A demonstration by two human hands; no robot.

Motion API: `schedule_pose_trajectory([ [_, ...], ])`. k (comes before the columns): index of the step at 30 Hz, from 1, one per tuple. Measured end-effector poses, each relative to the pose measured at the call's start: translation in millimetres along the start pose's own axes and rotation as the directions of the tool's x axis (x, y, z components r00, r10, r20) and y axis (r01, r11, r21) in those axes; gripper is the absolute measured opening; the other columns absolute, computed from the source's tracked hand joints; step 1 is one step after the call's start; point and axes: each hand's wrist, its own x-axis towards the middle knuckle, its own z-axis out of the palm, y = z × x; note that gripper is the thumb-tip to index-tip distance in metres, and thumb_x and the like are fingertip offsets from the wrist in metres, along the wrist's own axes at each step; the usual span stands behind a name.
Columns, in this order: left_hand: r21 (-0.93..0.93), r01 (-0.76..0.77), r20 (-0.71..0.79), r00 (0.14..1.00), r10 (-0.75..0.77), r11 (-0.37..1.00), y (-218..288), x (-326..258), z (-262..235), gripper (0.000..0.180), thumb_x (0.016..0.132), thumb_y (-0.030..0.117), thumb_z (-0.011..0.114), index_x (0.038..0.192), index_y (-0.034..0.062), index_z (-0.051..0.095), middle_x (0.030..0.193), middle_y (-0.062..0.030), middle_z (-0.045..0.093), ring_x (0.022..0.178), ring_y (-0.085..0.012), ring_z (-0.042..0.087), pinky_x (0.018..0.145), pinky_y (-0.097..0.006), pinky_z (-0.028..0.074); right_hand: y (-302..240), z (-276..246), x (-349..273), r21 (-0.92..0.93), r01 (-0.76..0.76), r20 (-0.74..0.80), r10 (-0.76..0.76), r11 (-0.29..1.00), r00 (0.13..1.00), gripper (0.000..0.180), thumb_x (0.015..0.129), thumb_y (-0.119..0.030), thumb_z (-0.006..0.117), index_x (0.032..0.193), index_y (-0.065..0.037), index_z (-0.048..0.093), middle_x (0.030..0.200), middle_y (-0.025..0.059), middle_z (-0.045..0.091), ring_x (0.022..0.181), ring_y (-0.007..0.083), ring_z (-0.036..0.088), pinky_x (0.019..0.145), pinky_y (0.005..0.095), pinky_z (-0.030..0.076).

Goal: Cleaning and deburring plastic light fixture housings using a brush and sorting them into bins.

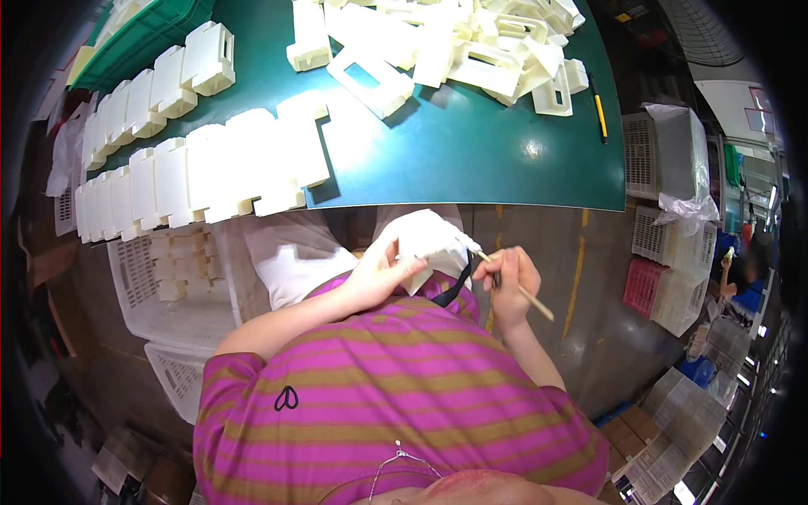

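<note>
My left hand (380, 276) is closed on a white plastic housing (427, 234), held over my lap just below the table edge. Glare washes out the housing's details. My right hand (510, 284) pinches a thin tool with a tan, stick-like handle (539, 305). Its far end meets the right side of the housing; the tip is too bright to make out. A black strap (453, 291) hangs down beside the housing, between my hands.
On the green table (480, 168), white housings (160, 189) stand in two rows at left. Loose housings (480, 50) are heaped at the back. A yellow-and-black pen-like tool (600, 114) lies near the right edge. White crates (181, 295) stand below left, more crates (673, 227) at right.
</note>
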Motion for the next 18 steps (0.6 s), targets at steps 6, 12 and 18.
schedule_pose_trajectory([
  [6, 0.212, 0.017, 0.000, 1.000, -0.018, 0.977, -3.8, 9.8, -1.5, 0.060, 0.082, 0.003, 0.059, 0.133, 0.0035, 0.028, 0.127, -0.0088, 0.041, 0.121, -0.0186, 0.037, 0.100, -0.034, 0.029, -9.3, 7.8, -2.1, 0.294, 0.128, -0.009, -0.131, 0.947, 0.991, 0.027, 0.094, -0.016, 0.037, 0.074, -0.001, 0.047, 0.064, 0.0151, 0.057, 0.051, 0.0112, 0.051, 0.046, 0.0201, 0.038],
  [12, 0.084, -0.067, -0.018, 0.997, 0.069, 0.994, 0.2, 0.4, -0.5, 0.057, 0.081, 0.009, 0.062, 0.130, 0.0021, 0.034, 0.122, -0.0092, 0.046, 0.116, -0.0168, 0.042, 0.098, -0.032, 0.033, -4.4, -3.4, 5.2, 0.339, 0.018, 0.043, -0.035, 0.940, 0.998, 0.031, 0.096, -0.020, 0.035, 0.074, -0.001, 0.045, 0.064, 0.0149, 0.056, 0.052, 0.0134, 0.051, 0.045, 0.0219, 0.040],
  [18, 0.073, -0.133, 0.022, 0.991, 0.132, 0.988, 2.5, 4.0, 2.3, 0.060, 0.082, 0.006, 0.060, 0.133, 0.0011, 0.028, 0.122, -0.0087, 0.045, 0.114, -0.0158, 0.043, 0.094, -0.033, 0.037, -13.2, 12.2, -4.9, 0.386, 0.131, 0.055, -0.165, 0.913, 0.985, 0.031, 0.096, -0.018, 0.034, 0.072, -0.002, 0.045, 0.066, 0.0185, 0.058, 0.048, 0.0117, 0.047, 0.044, 0.0209, 0.038],
])
